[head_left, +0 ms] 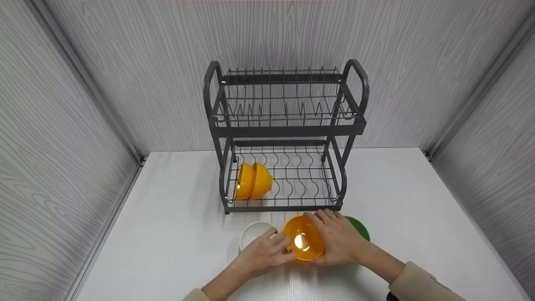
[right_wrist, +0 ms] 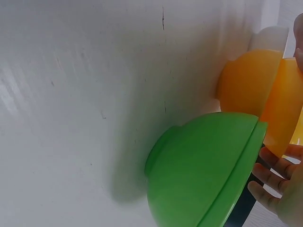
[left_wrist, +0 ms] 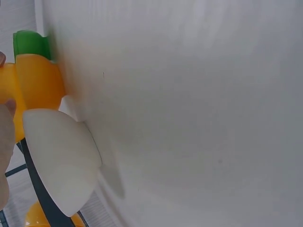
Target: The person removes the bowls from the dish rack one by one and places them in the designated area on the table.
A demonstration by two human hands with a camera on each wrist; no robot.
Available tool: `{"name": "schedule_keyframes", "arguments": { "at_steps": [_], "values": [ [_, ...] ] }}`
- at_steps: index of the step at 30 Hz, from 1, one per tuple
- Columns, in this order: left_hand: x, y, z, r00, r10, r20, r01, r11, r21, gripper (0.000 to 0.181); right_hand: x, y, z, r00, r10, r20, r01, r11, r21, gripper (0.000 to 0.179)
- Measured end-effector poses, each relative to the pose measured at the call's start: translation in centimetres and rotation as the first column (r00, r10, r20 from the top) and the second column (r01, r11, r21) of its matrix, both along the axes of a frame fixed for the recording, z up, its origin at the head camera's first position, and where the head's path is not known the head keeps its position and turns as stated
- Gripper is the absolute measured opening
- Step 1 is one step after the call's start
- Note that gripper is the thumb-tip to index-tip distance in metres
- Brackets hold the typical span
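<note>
An orange bowl (head_left: pixel 303 238) is between both hands in front of the rack. My left hand (head_left: pixel 267 253) grips its left rim with bent fingers. On the opposite side, my right hand (head_left: pixel 340 240) holds the rim, fingers at the far edge and thumb at the near side. The right wrist view shows this upper orange bowl (right_wrist: pixel 284 106) set into a lower orange bowl (right_wrist: pixel 246 80). A white bowl (head_left: pixel 252 232) stands to the left, partly behind my left hand. Nested green bowls (right_wrist: pixel 203 165) stand to the right, mostly covered by my right hand in the head view.
A dark two-tier dish rack (head_left: pixel 288 131) stands behind the bowls on the white table (head_left: pixel 175 234). Two orange bowls (head_left: pixel 261 182) lean on their sides at the left of its lower tier. Grey wood-grain panels (head_left: pixel 138 50) enclose the back and sides.
</note>
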State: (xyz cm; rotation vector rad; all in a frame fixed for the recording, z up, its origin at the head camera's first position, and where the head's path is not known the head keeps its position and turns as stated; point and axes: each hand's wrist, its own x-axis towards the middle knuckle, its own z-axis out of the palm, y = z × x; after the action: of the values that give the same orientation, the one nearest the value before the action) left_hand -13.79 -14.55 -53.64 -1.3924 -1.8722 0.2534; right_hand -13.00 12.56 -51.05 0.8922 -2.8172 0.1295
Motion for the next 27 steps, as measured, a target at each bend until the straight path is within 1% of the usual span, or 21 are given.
{"name": "schedule_keyframes", "arguments": {
  "at_steps": [5,11,14,16,20,27],
  "values": [
    [-0.09,0.02,-0.20,1.000,-0.004,0.006,0.004,1.000,0.001,0.021,-0.04,0.02,0.00,0.999,-0.005,0.033,0.005,1.000,0.007,0.112],
    [-0.15,-0.03,-0.53,1.000,0.007,0.009,-0.007,1.000,-0.019,0.026,-0.05,-0.01,-0.16,0.999,0.002,0.037,-0.002,1.000,0.009,0.111],
    [-0.11,-0.05,-0.65,1.000,0.017,0.026,-0.016,0.999,-0.032,0.028,-0.06,-0.02,-0.22,0.999,-0.001,0.047,0.001,1.000,0.013,0.111],
    [-0.05,-0.05,-0.68,0.999,0.025,0.039,-0.023,0.999,-0.044,0.026,-0.10,0.00,-0.29,0.999,-0.005,0.053,0.004,1.000,0.017,0.112],
    [0.10,-0.02,-0.59,0.997,0.049,0.054,-0.045,0.997,-0.069,0.021,-0.19,0.05,-0.43,0.999,-0.001,0.042,0.000,1.000,0.017,0.113],
    [0.23,-0.04,-0.56,0.997,0.067,0.047,-0.063,0.994,-0.089,0.026,-0.31,-0.03,-0.74,1.000,0.009,0.013,-0.009,1.000,0.024,0.114]
  ]
}}
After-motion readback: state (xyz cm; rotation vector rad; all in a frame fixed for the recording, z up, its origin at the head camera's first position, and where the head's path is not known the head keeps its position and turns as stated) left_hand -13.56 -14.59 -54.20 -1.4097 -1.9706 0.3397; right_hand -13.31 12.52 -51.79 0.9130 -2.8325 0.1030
